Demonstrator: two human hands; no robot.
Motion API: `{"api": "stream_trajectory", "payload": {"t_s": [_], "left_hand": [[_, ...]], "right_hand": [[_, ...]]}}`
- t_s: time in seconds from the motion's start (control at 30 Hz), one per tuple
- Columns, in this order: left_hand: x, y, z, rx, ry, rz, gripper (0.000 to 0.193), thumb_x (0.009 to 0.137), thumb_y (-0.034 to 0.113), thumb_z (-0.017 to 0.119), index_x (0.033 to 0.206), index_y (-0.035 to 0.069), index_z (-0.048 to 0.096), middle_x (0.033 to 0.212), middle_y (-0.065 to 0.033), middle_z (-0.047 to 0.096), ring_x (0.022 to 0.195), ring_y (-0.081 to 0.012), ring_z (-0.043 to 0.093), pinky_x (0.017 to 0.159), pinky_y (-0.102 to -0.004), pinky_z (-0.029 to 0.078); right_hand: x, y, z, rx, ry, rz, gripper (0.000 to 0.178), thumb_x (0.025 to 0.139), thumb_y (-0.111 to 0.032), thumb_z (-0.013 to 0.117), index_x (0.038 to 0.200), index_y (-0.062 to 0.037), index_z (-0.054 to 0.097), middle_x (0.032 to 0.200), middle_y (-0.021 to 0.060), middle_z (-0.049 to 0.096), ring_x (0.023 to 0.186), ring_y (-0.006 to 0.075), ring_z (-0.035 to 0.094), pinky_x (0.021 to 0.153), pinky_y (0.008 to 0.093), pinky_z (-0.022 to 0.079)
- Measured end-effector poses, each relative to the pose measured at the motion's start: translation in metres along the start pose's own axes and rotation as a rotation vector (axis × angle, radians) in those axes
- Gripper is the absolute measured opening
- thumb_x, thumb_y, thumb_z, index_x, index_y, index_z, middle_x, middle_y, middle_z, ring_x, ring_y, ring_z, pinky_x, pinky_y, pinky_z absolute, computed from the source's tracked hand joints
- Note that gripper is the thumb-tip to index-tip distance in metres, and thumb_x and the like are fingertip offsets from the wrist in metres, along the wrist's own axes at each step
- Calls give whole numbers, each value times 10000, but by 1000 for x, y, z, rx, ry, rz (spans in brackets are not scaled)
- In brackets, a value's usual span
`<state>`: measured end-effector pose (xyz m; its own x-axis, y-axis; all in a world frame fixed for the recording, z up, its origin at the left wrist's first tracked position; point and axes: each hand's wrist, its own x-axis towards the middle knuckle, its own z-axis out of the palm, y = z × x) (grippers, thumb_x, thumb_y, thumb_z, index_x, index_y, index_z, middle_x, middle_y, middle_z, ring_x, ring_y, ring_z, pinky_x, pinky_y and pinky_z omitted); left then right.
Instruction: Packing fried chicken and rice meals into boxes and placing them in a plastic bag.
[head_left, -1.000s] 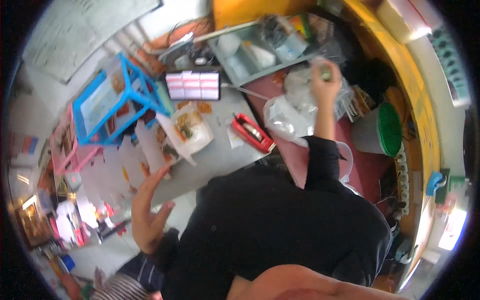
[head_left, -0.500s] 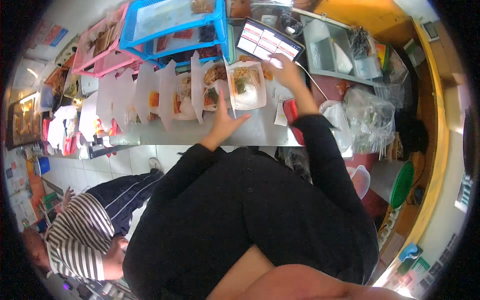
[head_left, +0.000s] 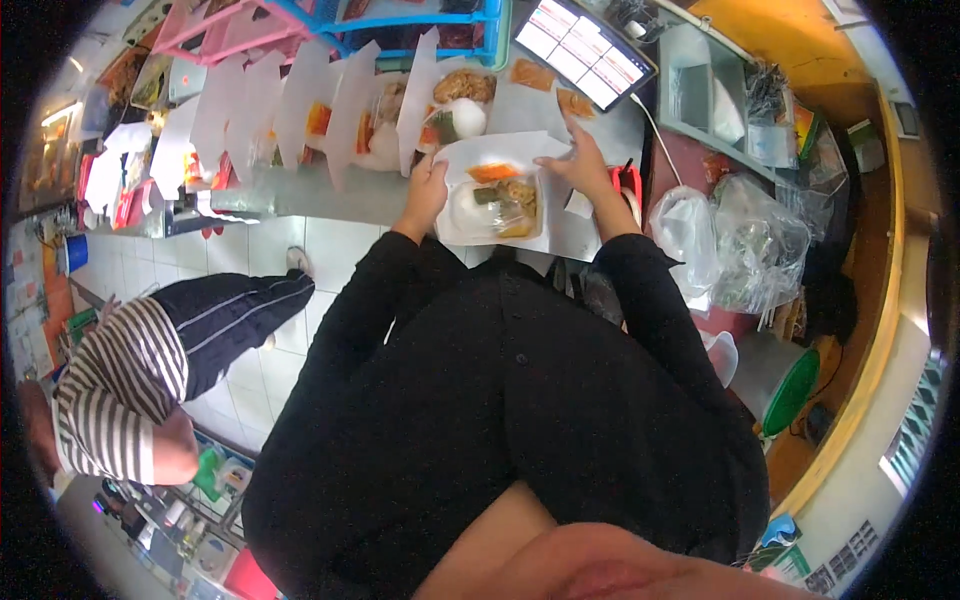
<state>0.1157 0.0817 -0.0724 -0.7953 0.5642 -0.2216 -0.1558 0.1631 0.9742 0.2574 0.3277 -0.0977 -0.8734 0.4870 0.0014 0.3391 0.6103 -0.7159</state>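
Note:
A white paper food box [head_left: 487,238] with its lid raised is tilted toward me at the counter's front edge. Inside are white rice, a green piece, browned food in clear plastic and an orange-red sachet near the hinge. My left hand [head_left: 426,197] is closed on the box's left side, thumb uppermost. At the lid's right corner is my right hand [head_left: 584,168], its thumb over the flap and index finger stretched upward; the other fingers are partly hidden. Beyond lie another filled open box [head_left: 463,115] and orange-brown sachets [head_left: 532,75].
A row of open boxes [head_left: 318,125] runs leftward along the steel counter [head_left: 275,190]. Blue [head_left: 415,22] and pink [head_left: 235,35] baskets and a lit tablet [head_left: 583,50] stand behind. Plastic bags [head_left: 748,235] lie right. A person in a striped shirt [head_left: 125,360] is at lower left.
My right hand has left the tablet and come down to the box. The nearest box has moved toward me, between both hands. My view has shifted, and the other person appears farther left.

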Motion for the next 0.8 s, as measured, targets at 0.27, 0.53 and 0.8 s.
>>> {"api": "stream_trajectory", "payload": {"t_s": [0.27,0.53,0.8], "left_hand": [[18,-23,36,-43,154,47,293,808,85,478,1060,-33,571,1034,-144,606,917,-223,576,819,-325,431],[8,22,-5,379,-501,-138,311,855,68,448,1134,-10,560,1069,-132,620,1021,-204,557,892,-309,415],[-61,-66,13,478,-318,381,700,691,160,750,1316,86,444,1425,-299,220,1265,-390,378,1000,-374,371]], "right_hand": [[-31,-18,55,701,199,197,530,911,-418,499,1169,45,468,1075,171,542,1035,240,510,945,360,370],[-66,-8,-6,88,-145,27,326,853,-109,503,1159,2,510,1062,238,581,1008,360,560,875,380,442],[-132,-6,22,277,-40,17,694,773,-185,678,1369,-53,348,1375,238,366,1271,334,375,1041,343,310]]}}
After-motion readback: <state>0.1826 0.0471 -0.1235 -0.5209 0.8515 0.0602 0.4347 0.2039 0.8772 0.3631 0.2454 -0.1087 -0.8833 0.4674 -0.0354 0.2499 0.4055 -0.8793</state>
